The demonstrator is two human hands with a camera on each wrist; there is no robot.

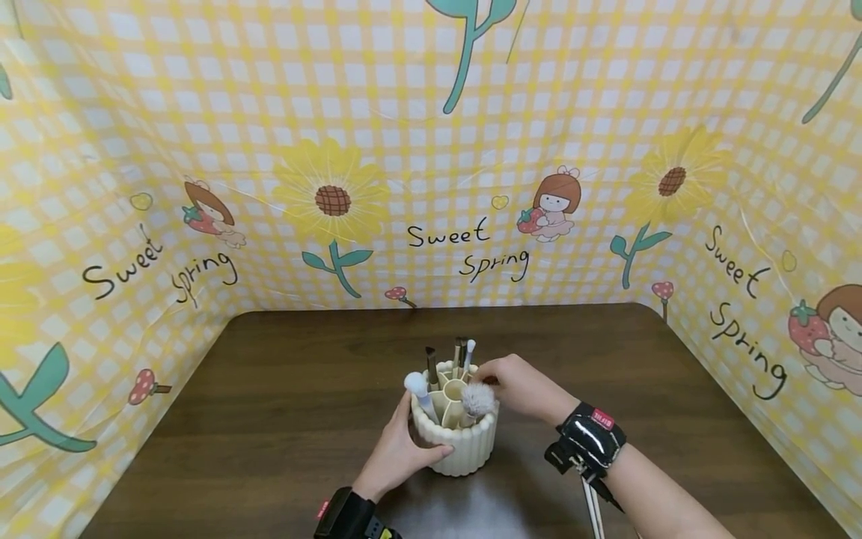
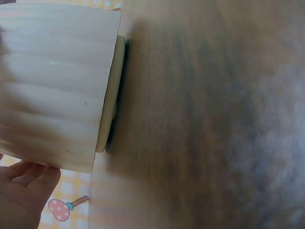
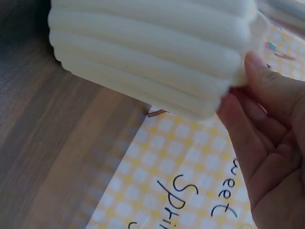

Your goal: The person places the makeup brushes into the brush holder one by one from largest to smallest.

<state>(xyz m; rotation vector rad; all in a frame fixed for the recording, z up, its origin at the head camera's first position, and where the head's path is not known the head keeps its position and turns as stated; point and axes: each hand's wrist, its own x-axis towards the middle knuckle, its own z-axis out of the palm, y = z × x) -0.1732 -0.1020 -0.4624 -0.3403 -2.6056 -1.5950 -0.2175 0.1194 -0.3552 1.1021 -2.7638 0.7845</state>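
Observation:
A cream ribbed makeup brush holder [image 1: 465, 453] with divided compartments stands on the table, also filling much of both wrist views. My left hand [image 1: 397, 453] grips its left side, thumb across the front and fingers round the far side. At the right rim my right hand [image 1: 521, 382] pinches the edge; in the right wrist view its thumb [image 3: 262, 71] lies at the rim, with fingers below against the outer wall. Inside stand a fluffy white brush [image 1: 478, 400], a round white-tipped brush [image 1: 416, 385] and several slimmer brushes [image 1: 432, 363] at the back.
The dark wooden table [image 1: 269, 419] is enclosed by a yellow checked cloth [image 1: 431, 165] at the back and both sides. Thin white sticks [image 1: 592, 509] show beneath the right wrist, near the front.

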